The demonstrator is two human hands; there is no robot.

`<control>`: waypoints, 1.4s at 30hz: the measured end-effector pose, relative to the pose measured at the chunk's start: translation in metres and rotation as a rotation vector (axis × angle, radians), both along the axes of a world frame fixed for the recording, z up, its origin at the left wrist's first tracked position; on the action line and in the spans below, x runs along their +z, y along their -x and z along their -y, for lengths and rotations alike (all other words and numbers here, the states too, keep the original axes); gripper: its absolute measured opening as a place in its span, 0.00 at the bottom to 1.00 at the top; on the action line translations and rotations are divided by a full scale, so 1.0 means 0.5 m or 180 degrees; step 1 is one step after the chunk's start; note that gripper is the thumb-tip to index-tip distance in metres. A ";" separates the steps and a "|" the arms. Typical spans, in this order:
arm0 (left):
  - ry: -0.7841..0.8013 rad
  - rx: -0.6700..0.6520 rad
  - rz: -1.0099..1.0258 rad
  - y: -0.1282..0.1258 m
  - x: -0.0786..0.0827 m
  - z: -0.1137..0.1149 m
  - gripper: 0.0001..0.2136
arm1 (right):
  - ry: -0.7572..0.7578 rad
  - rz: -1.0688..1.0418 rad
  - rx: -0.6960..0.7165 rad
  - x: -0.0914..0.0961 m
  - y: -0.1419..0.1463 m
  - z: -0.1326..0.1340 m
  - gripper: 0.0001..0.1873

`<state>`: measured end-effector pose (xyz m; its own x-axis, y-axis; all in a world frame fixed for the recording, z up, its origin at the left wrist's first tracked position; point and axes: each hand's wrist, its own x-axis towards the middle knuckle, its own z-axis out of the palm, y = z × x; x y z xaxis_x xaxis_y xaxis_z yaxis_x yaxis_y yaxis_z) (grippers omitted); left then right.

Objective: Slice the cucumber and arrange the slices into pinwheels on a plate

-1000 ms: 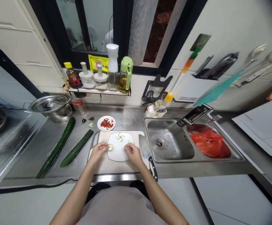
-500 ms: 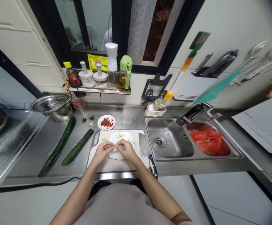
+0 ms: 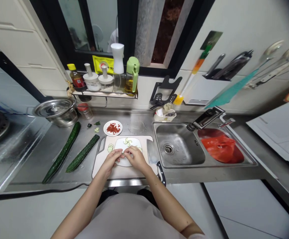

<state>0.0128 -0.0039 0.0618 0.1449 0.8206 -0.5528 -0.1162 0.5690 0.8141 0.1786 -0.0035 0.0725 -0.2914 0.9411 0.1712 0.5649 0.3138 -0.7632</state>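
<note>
My left hand [image 3: 112, 159] and my right hand [image 3: 135, 158] meet fingertip to fingertip over a white plate [image 3: 131, 143] that lies on a pale cutting board [image 3: 102, 163]. Both hands are pinched together on a thin cucumber slice between them, mostly hidden by my fingers. Several cucumber slices [image 3: 128, 141] lie on the far part of the plate, and a few more [image 3: 110, 147] sit on the board at its left. A cleaver [image 3: 153, 156] with a black handle rests on the board's right edge, beside my right wrist.
Two cucumbers [image 3: 62, 152] [image 3: 83, 152] lie on the steel counter to the left. Behind the board sits a small dish of red bits [image 3: 113, 128]. A steel pot [image 3: 56, 112] stands at the far left, a sink [image 3: 179, 149] with a red bag [image 3: 219, 148] at the right.
My hands, apart on the plate a second ago, have come together at its near edge and now pinch a slice between them. The view has shifted slightly.
</note>
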 end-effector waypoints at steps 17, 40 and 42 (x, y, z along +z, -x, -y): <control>-0.0730 0.0169 0.0032 0.002 -0.011 0.011 0.27 | 0.0220 0.0021 -0.0006 -0.013 0.002 0.014 0.04; -0.1430 -0.0192 -0.0610 -0.027 -0.064 -0.002 0.24 | 0.1138 -0.0368 -0.0289 -0.080 -0.005 -0.023 0.06; -0.1478 -0.0229 -0.0666 -0.027 -0.072 -0.002 0.23 | 0.1263 -0.0379 -0.0310 -0.086 -0.006 -0.025 0.06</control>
